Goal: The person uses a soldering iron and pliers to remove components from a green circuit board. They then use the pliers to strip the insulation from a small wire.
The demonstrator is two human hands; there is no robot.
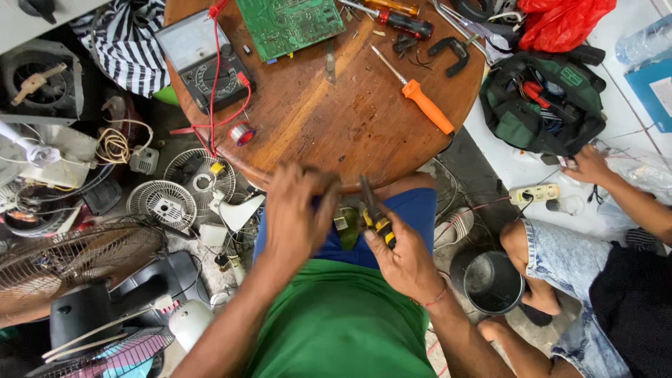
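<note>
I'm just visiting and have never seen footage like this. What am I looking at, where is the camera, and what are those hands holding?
There is no machine here: a person works with bare hands. The one picture comes from a camera on that person's head, looking down past a green shirt. The right hand holds pliers with yellow-and-black grips. The left hand holds a small part, too blurred to name. In front is a round wooden table with a multimeter, a green circuit board and an orange screwdriver. Fan parts lie on the floor to the left. On the right, another person's hand reaches beside a tool bag.
</note>
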